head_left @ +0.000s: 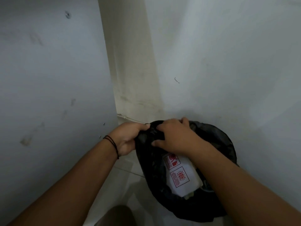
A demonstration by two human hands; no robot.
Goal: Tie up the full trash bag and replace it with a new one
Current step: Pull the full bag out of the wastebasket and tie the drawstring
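Black plastic trash bag (226, 144), open and full, gathered at its 10 o'clock rim in a wall corner.
Its bunched edge is gripped by the left hand (128, 139), fingers curled, and pinched by the right hand (175, 137); a white carton with red symbols (180, 175) lies inside, and pale floor tiles (128, 183) are seen at 7 o'clock.
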